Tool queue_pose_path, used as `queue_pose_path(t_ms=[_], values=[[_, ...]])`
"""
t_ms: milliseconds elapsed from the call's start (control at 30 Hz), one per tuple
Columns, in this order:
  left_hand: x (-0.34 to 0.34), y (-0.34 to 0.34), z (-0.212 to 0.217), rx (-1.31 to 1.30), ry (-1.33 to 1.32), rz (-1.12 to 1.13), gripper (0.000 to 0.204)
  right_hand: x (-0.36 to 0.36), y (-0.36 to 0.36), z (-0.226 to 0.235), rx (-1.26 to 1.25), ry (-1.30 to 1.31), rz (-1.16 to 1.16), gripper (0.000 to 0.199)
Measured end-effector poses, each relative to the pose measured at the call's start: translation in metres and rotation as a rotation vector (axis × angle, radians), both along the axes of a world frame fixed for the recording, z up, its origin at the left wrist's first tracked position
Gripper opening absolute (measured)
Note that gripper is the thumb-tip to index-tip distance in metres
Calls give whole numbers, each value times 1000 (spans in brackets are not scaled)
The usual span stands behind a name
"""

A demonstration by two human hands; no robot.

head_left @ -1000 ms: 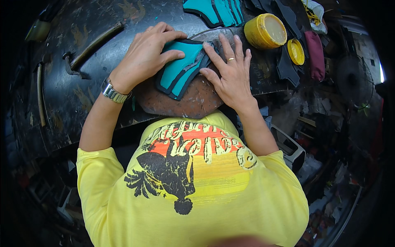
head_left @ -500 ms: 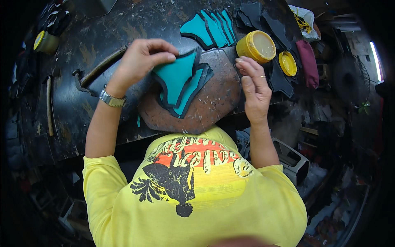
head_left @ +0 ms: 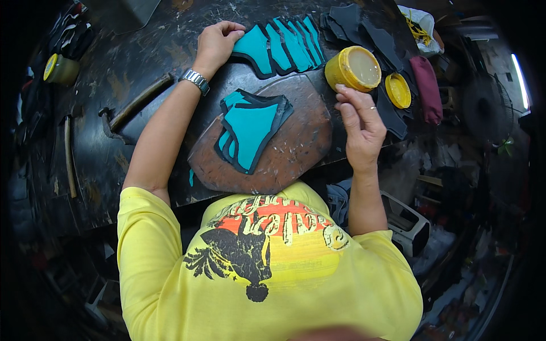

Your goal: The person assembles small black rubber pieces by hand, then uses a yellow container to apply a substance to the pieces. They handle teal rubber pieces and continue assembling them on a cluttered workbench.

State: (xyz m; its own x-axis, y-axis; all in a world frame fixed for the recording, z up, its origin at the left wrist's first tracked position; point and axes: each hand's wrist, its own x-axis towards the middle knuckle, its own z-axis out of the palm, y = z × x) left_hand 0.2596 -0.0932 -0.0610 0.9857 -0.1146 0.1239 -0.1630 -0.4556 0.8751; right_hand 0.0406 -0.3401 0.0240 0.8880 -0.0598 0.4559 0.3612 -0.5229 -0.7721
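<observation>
At the far side of the bench, my left hand (head_left: 216, 44) is closed on the edge of a teal, black-bordered cut piece (head_left: 251, 49). That piece lies at the left end of an overlapping row of similar teal pieces (head_left: 291, 44). Nearer to me, a small pile of the same pieces (head_left: 252, 128) rests on a brown many-sided slab (head_left: 293, 139). My right hand (head_left: 363, 125) is raised to the right of the slab, fingers loosely bent and thumb apart, with nothing visible in it. Its fingertips are close to a yellow tub (head_left: 340, 68); contact cannot be made out.
A yellow lid (head_left: 397, 91) lies among dark grey cut pieces (head_left: 380, 44) at the right, beside a maroon pouch (head_left: 425, 90). On the left are a hammer (head_left: 139, 103), another wooden-handled tool (head_left: 69, 156) and a yellow-lidded jar (head_left: 61, 69). A fan (head_left: 486, 108) stands off the bench.
My left hand has carried a teal piece from above the slab to the left end of the far row. The pile is now uncovered. My right hand has shifted slightly right and nearer to me.
</observation>
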Motion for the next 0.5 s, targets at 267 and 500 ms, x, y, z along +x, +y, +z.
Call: queue_pose_path(t_ms=[267, 500], values=[[-29, 6, 34, 289, -235, -63, 31, 44, -66, 19, -552, -111, -428, 26], [-117, 49, 71, 137, -76, -566, 38, 53, -76, 21, -676, -196, -408, 32]])
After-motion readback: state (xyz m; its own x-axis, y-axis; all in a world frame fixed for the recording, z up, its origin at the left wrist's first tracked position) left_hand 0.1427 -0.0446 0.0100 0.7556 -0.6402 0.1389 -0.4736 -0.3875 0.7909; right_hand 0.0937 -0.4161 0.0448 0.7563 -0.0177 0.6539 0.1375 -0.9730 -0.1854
